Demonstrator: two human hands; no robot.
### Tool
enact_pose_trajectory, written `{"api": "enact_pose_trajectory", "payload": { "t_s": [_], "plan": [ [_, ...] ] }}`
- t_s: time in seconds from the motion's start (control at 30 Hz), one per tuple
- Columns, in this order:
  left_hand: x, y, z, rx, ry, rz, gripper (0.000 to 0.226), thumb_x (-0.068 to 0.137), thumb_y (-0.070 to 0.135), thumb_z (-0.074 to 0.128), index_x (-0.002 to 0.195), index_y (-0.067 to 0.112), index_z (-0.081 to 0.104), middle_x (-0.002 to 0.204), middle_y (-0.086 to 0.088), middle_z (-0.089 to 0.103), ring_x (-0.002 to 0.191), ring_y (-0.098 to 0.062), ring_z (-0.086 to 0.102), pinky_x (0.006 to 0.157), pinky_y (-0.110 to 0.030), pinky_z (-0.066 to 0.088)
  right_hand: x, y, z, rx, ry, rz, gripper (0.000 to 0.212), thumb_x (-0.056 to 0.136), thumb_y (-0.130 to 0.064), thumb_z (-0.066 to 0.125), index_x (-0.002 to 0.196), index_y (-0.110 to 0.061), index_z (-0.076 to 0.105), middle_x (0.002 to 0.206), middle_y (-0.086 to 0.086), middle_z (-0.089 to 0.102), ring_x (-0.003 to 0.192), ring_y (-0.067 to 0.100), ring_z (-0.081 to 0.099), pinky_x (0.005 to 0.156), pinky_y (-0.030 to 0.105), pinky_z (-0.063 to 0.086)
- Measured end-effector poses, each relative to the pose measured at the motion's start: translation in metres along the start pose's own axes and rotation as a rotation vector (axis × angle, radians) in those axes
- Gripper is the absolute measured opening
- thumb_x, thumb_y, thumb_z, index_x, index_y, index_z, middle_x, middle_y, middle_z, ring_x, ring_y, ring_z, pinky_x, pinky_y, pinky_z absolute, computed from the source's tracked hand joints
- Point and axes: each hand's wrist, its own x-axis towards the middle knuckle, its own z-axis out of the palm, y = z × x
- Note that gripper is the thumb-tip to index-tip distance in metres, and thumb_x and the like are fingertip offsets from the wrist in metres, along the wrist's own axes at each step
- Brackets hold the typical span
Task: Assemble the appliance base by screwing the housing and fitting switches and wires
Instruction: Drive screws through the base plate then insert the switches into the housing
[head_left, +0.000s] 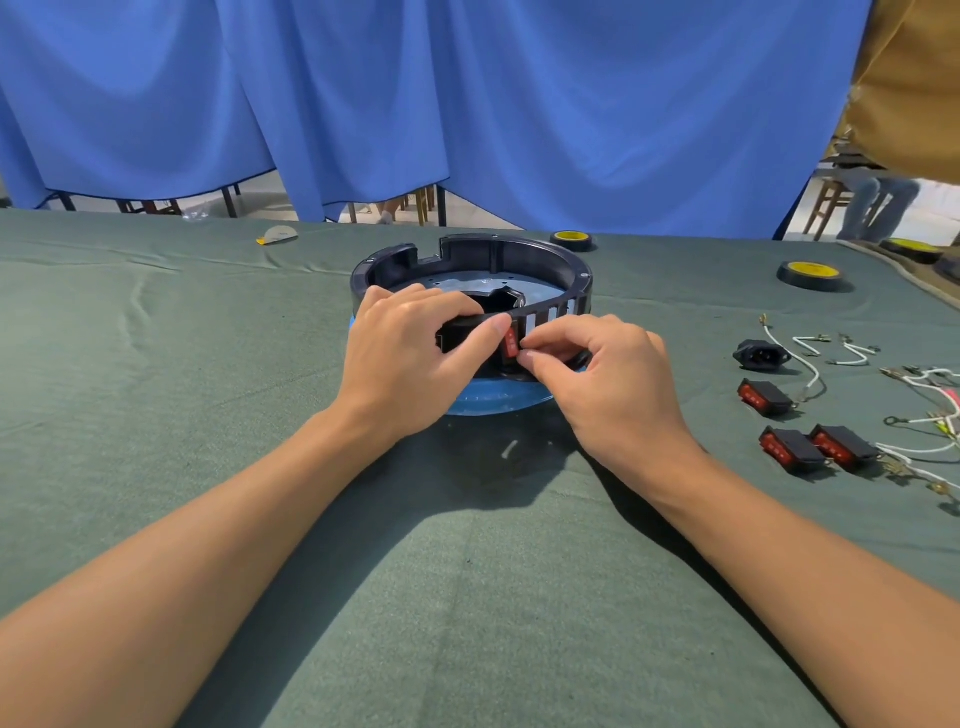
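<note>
Grips near wall of black round housing (470, 253) with left hand (410, 358), fingers curled over rim. Pinches red rocker switch (510, 344) at housing's front wall with right hand (608, 379), thumb and forefinger. Housing on blue disc (488, 402), mid-table. Spare rocker switches (789, 448), power socket (761, 354), white wires (810, 366) well to right.

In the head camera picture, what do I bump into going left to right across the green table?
White scrap → left hand gripping the black housing → red switch → right hand pinching it → black power socket → tape roll by the right edge.
</note>
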Motion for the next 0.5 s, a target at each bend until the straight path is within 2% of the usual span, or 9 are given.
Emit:
{"api": "enact_pose_trajectory", "payload": {
  "t_s": [0.13, 0.23, 0.33, 0.5],
  "plan": [
    [0.0017, 0.0009, 0.0010, -0.027, 0.002, -0.036, 0.037, 0.088, 0.047, 0.053, 0.085, 0.020, 0.077, 0.072, 0.001, 0.071, 0.074, -0.018, 0.061, 0.083, -0.034, 0.034, 0.0016, 0.0018, 0.0016, 0.045, 0.018, 0.020, 0.008, 0.082, -0.015, 0.074, 0.087, -0.020, 0.078, 0.076, -0.008, 0.072, 0.070, 0.003, 0.062, 0.070, 0.020, 0.052],
    [0.0026, 0.0019, 0.0016, -0.060, 0.005, -0.044, 0.035, 0.088, 0.044, 0.055, 0.081, 0.018, 0.077, 0.069, 0.000, 0.070, 0.072, -0.020, 0.061, 0.086, -0.039, 0.036, 0.0034, 0.0028, 0.0027, 0.062, 0.026, 0.042, 0.006, 0.081, -0.016, 0.075, 0.083, -0.021, 0.077, 0.073, -0.009, 0.071, 0.068, 0.005, 0.064, 0.070, 0.030, 0.055],
    [0.0011, 0.0009, 0.0028, -0.066, 0.021, -0.051, 0.034, 0.087, 0.043, 0.055, 0.078, 0.017, 0.076, 0.068, 0.001, 0.068, 0.071, -0.017, 0.059, 0.085, -0.036, 0.031, 0.0051, 0.0036, 0.0059, 0.033, 0.029, 0.047, 0.005, 0.081, -0.019, 0.075, 0.084, -0.023, 0.076, 0.073, -0.008, 0.071, 0.072, 0.013, 0.065, 0.072, 0.041, 0.055],
    [0.0000, 0.0020, 0.0045, -0.049, 0.050, -0.034, 0.031, 0.088, 0.039, 0.058, 0.076, 0.014, 0.074, 0.066, 0.004, 0.067, 0.068, -0.015, 0.058, 0.084, -0.035, 0.029, 0.0067, 0.0030, 0.0106, -0.043, 0.035, 0.044, 0.006, 0.082, -0.022, 0.073, 0.087, -0.024, 0.075, 0.077, -0.004, 0.072, 0.082, 0.024, 0.065, 0.076, 0.045, 0.053]
  ]
}}
